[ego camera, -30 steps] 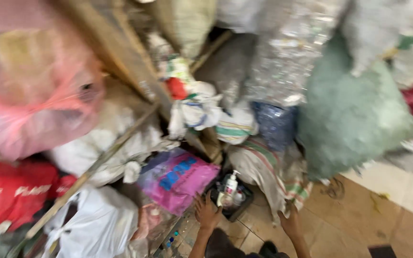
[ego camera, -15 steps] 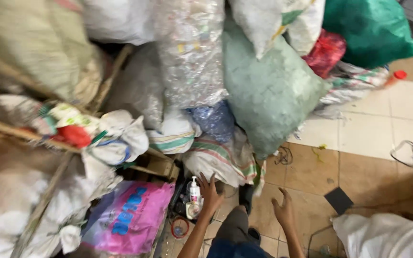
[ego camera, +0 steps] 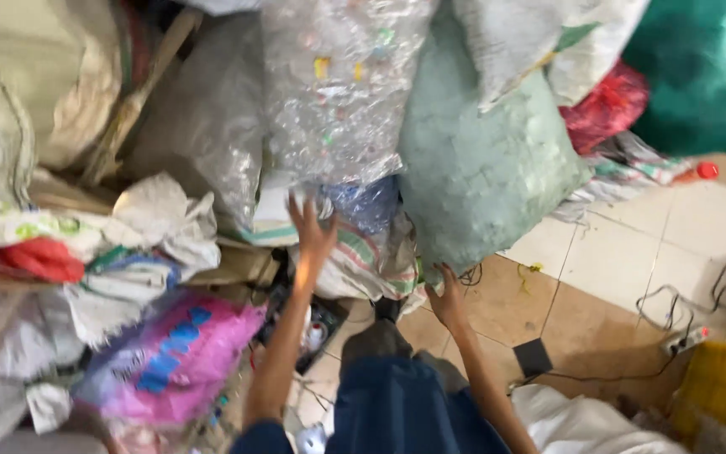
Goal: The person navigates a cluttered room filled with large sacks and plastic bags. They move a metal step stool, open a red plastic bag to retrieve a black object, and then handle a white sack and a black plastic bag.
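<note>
- Just above my left hand (ego camera: 311, 229), whose fingers are spread wide and grip nothing, hangs a clear sack of crushed plastic bottles (ego camera: 338, 84); my fingertips reach its lower edge, though I cannot tell if they touch.
- Beside my right hand (ego camera: 447, 294), fingers open and loose with nothing held, bulges a pale green sack (ego camera: 481, 168), smooth-skinned and lumpy; the hand lies at its bottom edge.
- Between my hands sits a striped woven sack (ego camera: 363, 261), crumpled.
- Left of my left arm lies a glossy pink bag with blue print (ego camera: 186, 353); a small black tray of bottles (ego camera: 317, 328) sits just beside that arm.
- Under my right hand spreads a tiled floor (ego camera: 623, 252), beige and cream, with a thin cable across it to a power strip (ego camera: 686, 340).
</note>
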